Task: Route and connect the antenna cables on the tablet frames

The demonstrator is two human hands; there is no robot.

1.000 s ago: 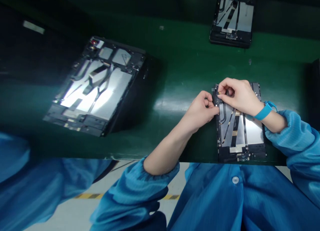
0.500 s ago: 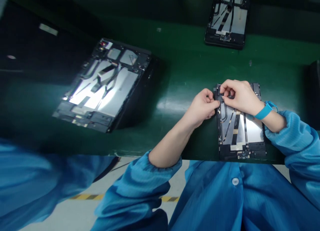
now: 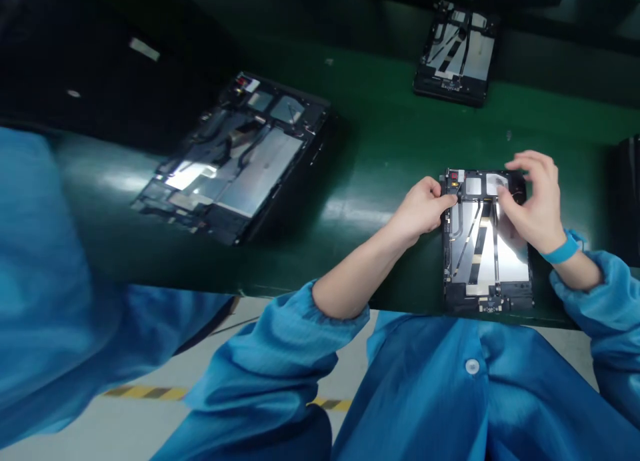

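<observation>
An opened tablet (image 3: 463,238) lies near the bench's front edge, its inside facing up with silver plates, black flat cables and small boards in view. My left hand (image 3: 425,211) is closed at its upper left edge, the thumb resting over the rim and the fingers curled beside it. Over the upper right corner hovers my right hand (image 3: 539,201), fingers apart and nothing visible in them. Its thumb reaches across a silver plate (image 3: 495,183); whether it touches cannot be made out. A blue band circles the right wrist.
On the left of the green bench (image 3: 370,148) stands a stack topped by another opened tablet (image 3: 265,161). Another such tablet (image 3: 457,54) lies at the back. Dark objects (image 3: 627,181) stand at the right edge. A person's blue sleeve (image 3: 45,268) reaches in at left.
My right hand has moved right from the tablet's upper left area, and its fingers have spread. My left hand stays at the left edge. The view has shifted, and the co-worker's sleeve reaches higher.
</observation>
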